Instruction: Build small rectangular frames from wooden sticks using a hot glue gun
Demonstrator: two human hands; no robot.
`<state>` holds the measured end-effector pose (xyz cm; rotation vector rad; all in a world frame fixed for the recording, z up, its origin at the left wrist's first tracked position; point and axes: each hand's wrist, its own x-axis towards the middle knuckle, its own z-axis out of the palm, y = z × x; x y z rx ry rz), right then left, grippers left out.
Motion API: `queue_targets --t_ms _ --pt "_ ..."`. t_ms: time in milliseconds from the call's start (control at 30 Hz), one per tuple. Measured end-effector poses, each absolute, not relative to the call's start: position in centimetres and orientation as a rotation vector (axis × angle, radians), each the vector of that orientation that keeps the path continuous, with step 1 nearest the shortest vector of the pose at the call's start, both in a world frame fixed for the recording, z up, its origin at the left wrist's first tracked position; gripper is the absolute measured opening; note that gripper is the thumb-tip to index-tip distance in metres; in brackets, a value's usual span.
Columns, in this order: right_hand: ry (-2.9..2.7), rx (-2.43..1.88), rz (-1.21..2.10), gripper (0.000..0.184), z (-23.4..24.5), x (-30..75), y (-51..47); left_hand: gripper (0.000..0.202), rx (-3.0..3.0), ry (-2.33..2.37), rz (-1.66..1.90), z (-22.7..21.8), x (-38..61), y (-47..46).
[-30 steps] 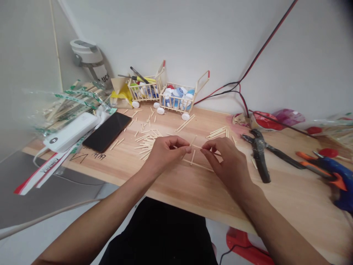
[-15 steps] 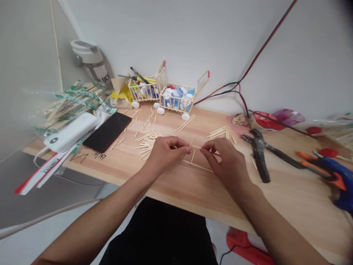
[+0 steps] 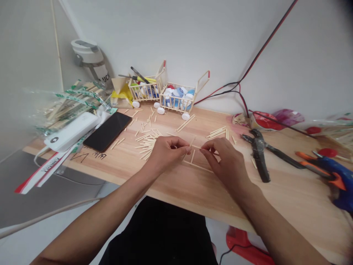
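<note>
A small frame of thin wooden sticks (image 3: 200,167) is held between both hands, just over the wooden table. My left hand (image 3: 168,151) pinches its left end between thumb and forefinger. On the right side, the fingertips of my right hand (image 3: 226,157) close on the frame's far rail, and that hand covers the right end. A short crosspiece (image 3: 192,156) joins the long sticks between the hands. Close behind my left hand lies a loose pile of short cut sticks (image 3: 147,144). More sticks (image 3: 216,132) rest beyond my right hand.
Two miniature stick carts (image 3: 178,105) with bottle caps stand by the wall. To the left are a black phone (image 3: 107,131), a white power bank (image 3: 72,131), bagged sticks (image 3: 79,99) and a cup (image 3: 89,59). Black-handled cutters (image 3: 260,156) and a blue glue gun (image 3: 343,187) lie right.
</note>
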<state>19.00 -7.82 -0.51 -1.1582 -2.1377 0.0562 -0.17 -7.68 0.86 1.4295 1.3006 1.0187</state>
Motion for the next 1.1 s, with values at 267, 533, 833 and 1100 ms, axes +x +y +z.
queue_targets --t_ms 267,533,833,1100 --pt "-2.142 -1.156 0.059 0.007 -0.51 19.08 -7.87 0.011 1.425 1.300 1.022 0.57 -0.14 -7.53" --pt "-2.155 -1.141 0.052 0.007 -0.58 19.01 -7.82 0.011 1.452 1.287 1.017 0.42 -0.17 -7.47" --pt "-2.160 -1.135 0.041 0.007 -0.63 19.01 -7.72 0.012 1.451 1.280 1.026 0.17 -0.17 -7.39" --pt "-2.168 -1.160 0.065 0.008 -0.51 18.95 -7.84 0.012 1.473 1.280 1.012 0.07 -0.24 -7.24"
